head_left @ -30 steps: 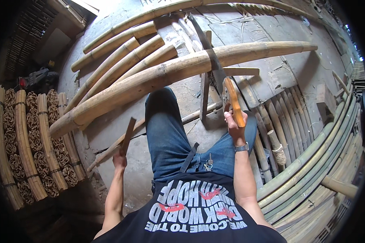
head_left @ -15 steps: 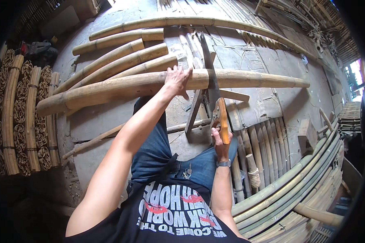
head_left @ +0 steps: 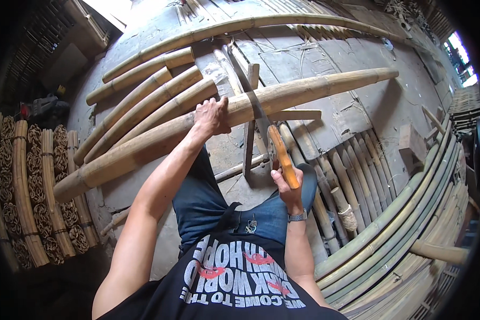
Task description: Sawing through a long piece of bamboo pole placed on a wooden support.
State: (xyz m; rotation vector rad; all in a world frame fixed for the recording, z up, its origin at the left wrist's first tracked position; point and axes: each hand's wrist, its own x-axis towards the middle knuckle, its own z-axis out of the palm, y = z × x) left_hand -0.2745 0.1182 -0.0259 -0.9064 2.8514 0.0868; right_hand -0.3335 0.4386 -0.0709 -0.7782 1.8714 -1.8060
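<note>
A thick bamboo pole [head_left: 314, 88] lies slantwise in front of me, its left end nearer and its right end farther off. My left hand [head_left: 212, 117] is wrapped over it, left of the saw. In my right hand [head_left: 289, 193] is the orange-brown wooden handle [head_left: 282, 158] of a handsaw. The saw's long dark blade [head_left: 258, 106] crosses the pole, its tip pointing away from me. How deep the blade sits in the bamboo I cannot tell. A wooden support [head_left: 248, 146] stands under the pole near the blade.
Several shorter bamboo lengths [head_left: 160, 109] lie beyond the pole at left, and a long curved pole [head_left: 213, 33] farther back. Bundled bamboo [head_left: 26, 186] stands at far left. Split strips [head_left: 352, 176], long green poles [head_left: 389, 234] and a wooden block [head_left: 412, 146] lie at right.
The whole view has turned, so the pole and floor pieces slant more. My left hand now curls more closely round the pole. The saw still lies across it.
</note>
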